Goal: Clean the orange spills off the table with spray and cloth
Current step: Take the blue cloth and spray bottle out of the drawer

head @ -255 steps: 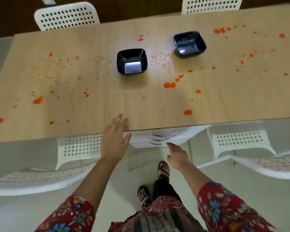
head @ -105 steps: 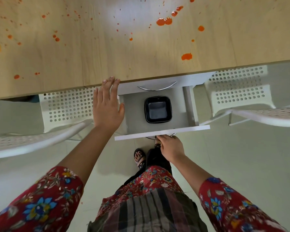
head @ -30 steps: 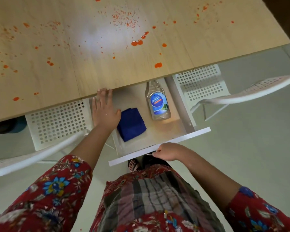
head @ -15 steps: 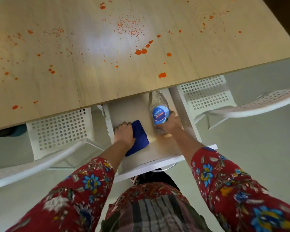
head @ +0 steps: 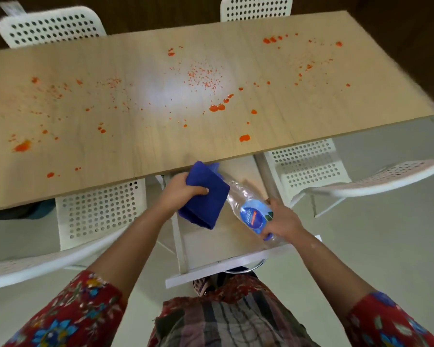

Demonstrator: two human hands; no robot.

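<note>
Cloth (head: 206, 204) and bottle (head: 251, 211) held above the open drawer (head: 211, 249).
Left hand (head: 183, 194) clamps folded dark-blue cloth; right hand (head: 283, 221) wraps clear, blue-labelled bottle, tilted, both at the near edge of the table (head: 135, 151). Orange spills (head: 217, 108) dot it.

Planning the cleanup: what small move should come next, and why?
Probably raise the clear plastic bottle out of the open white drawer toward the wooden table: the right hand grips it, the left hand holds the folded blue cloth, and the orange spills are unwiped.
</note>
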